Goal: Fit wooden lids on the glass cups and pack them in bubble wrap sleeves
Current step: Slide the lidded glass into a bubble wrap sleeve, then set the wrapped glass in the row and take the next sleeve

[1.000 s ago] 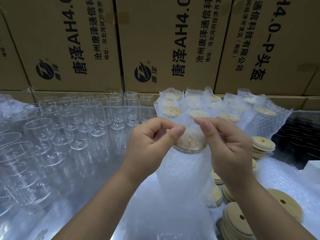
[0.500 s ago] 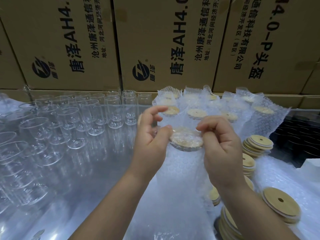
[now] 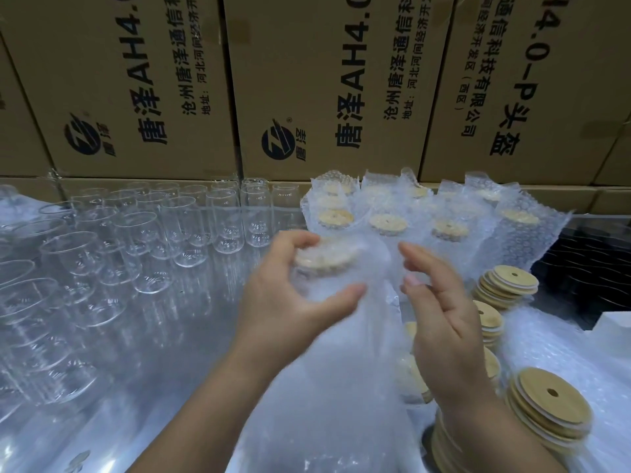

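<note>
Cup [image 3: 326, 259], wooden lid fitted, sits inside a bubble wrap sleeve [image 3: 341, 353] at centre of view. Left hand [image 3: 283, 298] grips its upper part, fingers and thumb curled round it. Right hand [image 3: 444, 326], at 3 o'clock of the cup, shows relaxed, parted fingers; blur hides any contact with the sleeve. Empty glass cups [image 3: 136, 240] stand on the tabletop [image 3: 191, 353] at 9 o'clock. Packed cups [image 3: 389, 223] at 1 o'clock. Loose lid stacks [image 3: 505, 285] at 4 o'clock. Cardboard boxes [image 3: 324, 80] at 12 o'clock.

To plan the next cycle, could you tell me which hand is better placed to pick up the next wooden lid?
Likely the right hand: it looks open and empty beside the lid stacks, while the left hand grips the sleeved cup.
</note>
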